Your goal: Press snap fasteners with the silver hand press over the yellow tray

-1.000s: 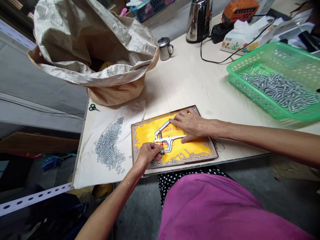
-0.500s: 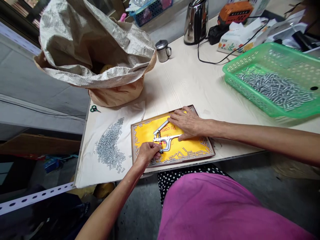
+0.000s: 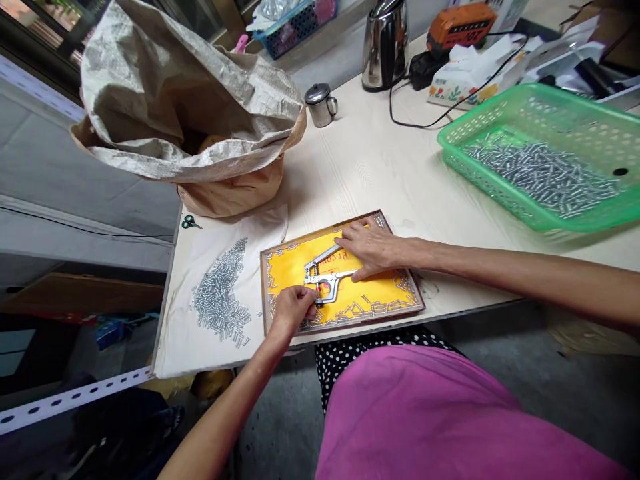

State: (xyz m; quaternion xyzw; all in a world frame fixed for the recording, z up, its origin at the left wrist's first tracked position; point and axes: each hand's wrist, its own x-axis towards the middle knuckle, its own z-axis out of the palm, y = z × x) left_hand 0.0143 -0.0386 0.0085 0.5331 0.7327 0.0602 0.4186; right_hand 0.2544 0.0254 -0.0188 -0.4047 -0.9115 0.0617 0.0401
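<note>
Silver pliers lie over the yellow sheet lining a shallow tray, their handles spread apart and a dark spring between them. My right hand holds the handle ends, thumb on the lower one and fingers on the upper. At the jaw, my left hand is closed in a pinch; what its fingertips hold is hidden. Small metal springs or pins are scattered along the tray's edges. Left of the tray, a heap of similar small metal pieces rests on a white cloth.
A green basket of metal pieces stands at the right. Behind are a large woven sack, a lidded steel mug, a kettle with a cord, and a tissue pack. Scissors lie near the table's left edge.
The camera view has shifted slightly. Both hands stay at the pliers, with the left still pinching at the jaw and the right still on the handles.
</note>
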